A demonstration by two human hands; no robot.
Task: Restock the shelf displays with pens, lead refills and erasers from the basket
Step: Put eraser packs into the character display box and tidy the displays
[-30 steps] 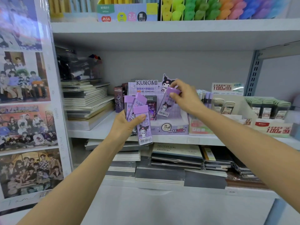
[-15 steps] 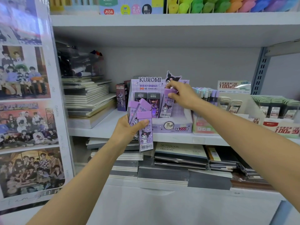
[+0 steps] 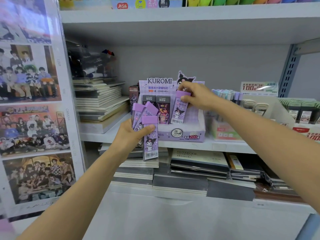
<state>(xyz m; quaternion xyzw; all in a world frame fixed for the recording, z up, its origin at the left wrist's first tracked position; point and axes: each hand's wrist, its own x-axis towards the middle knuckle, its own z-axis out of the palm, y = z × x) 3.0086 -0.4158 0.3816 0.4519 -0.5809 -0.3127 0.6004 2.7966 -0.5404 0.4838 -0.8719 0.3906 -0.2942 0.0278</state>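
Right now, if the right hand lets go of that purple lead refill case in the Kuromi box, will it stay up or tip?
Likely stiff: the lead refill case keeps straight edges in the pinch of the right hand. Probably tippy: tall, narrow, tilted. The black Ultraman case beside it may prop it.

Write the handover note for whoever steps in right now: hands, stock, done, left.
Left hand grips three purple refill cases, fanned, in front of the shelf edge.
Right hand pinches a fourth case by its cap, upright in the display box beside two dark cases.
Done: none of the purple ones released yet.
Left: let go of the fourth, then slot in the three. Basket is out of view.
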